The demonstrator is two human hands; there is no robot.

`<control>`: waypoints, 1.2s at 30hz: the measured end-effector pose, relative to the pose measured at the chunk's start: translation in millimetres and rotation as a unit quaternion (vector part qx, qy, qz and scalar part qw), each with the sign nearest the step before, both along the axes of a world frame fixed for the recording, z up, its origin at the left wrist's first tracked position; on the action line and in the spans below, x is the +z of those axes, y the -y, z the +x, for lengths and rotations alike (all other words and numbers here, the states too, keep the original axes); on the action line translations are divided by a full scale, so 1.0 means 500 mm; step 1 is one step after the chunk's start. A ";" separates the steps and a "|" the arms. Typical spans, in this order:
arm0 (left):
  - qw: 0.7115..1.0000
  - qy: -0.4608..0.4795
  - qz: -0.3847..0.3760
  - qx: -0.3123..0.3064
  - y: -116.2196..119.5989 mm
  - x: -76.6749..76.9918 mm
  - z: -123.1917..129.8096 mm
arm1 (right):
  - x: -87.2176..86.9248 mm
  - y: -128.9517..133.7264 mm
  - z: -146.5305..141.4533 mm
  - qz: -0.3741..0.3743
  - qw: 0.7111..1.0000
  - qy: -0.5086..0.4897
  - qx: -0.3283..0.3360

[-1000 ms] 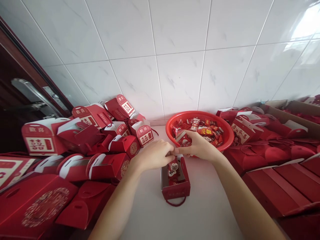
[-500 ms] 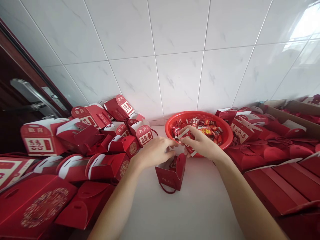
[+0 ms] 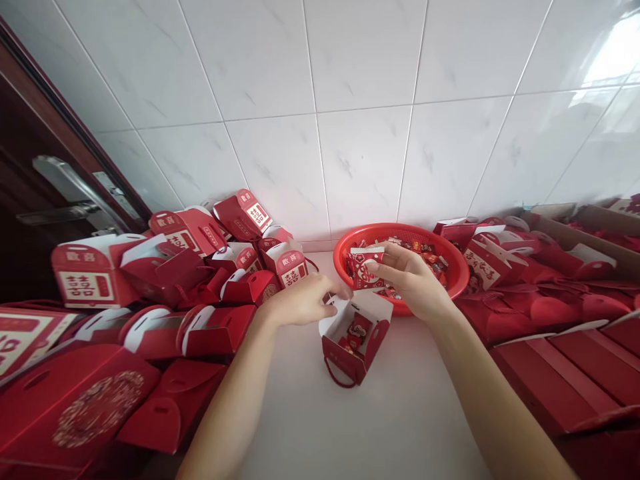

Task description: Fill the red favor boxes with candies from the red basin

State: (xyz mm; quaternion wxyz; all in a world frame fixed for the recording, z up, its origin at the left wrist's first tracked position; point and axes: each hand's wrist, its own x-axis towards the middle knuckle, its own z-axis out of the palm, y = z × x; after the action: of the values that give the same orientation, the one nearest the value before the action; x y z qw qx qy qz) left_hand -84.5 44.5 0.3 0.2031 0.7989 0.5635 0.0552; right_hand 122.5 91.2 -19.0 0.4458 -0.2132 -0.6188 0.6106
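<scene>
A small red carton box (image 3: pixel 356 340) with a white inside and a dark red cord handle stands open on the white tabletop. Several red-wrapped sweets (image 3: pixel 356 333) lie in it. My left hand (image 3: pixel 305 300) hovers at the box's left flap, fingers curved and apart from the thumb; whether a fingertip touches the flap I cannot tell. Between thumb and fingers, my right hand (image 3: pixel 413 277) pinches a flat red packet (image 3: pixel 367 267) with white print and a pale top edge, above the box's far side. Behind it sits a red plastic basket (image 3: pixel 456 283) of wrapped sweets.
Red gift boxes (image 3: pixel 83 283) crowd the left side, some stacked against the tiled wall (image 3: pixel 365 167). More red boxes (image 3: pixel 550 373) line the right, with a cardboard carton (image 3: pixel 565 230) behind them. A door handle (image 3: pixel 70 187) shows at far left.
The small box's inside and contents now show more fully, and it appears slightly further right. My right hand has turned, so the packet's printed face shows. My left hand stays near the box.
</scene>
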 end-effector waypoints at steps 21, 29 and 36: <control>0.997 0.064 -0.013 -0.052 -0.029 -0.022 -0.021 | -0.037 0.012 -0.025 0.160 0.894 0.417 0.042; 0.997 0.062 -0.017 -0.034 -0.026 -0.020 -0.015 | -0.030 0.026 -0.038 0.221 0.857 0.459 0.083; 0.998 0.056 -0.015 -0.038 -0.022 -0.013 -0.011 | -0.020 0.019 -0.019 0.249 0.837 0.472 0.120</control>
State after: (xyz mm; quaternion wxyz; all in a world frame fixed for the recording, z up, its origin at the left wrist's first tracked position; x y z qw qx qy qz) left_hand -89.9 55.6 -6.4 0.2480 0.8122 0.5213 0.0840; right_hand 113.2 81.9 -28.8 0.0612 -0.2818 -0.9059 0.3102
